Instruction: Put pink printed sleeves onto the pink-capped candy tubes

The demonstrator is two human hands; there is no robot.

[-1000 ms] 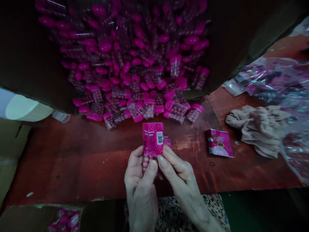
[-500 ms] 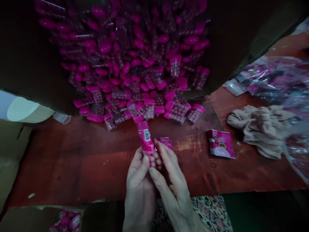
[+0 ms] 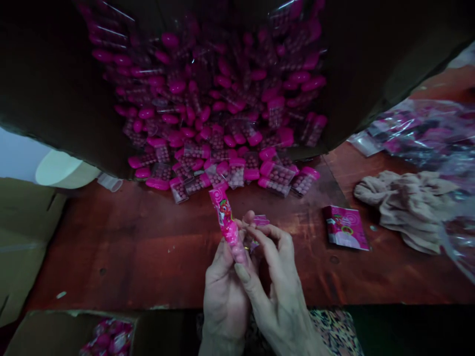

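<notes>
A slim pink card-sleeved clear plastic candy tube [image 3: 227, 225] is held in a narrow pinch between the left hand [image 3: 224, 296] and the right hand [image 3: 282, 306].

The tube [image 3: 226, 222] wears a hot-pink wrapper with pale swirls; right of it, the card [image 3: 346, 227] is pink and white, the cloth [image 3: 408, 210] beige, the table [image 3: 311, 277] reddish-brown.

The pink card sleeve [image 3: 225, 222] has swung from face-on to nearly edge-on, now tilting toward the heap, and the right hand [image 3: 284, 301] has curled its fingers back off it.
</notes>
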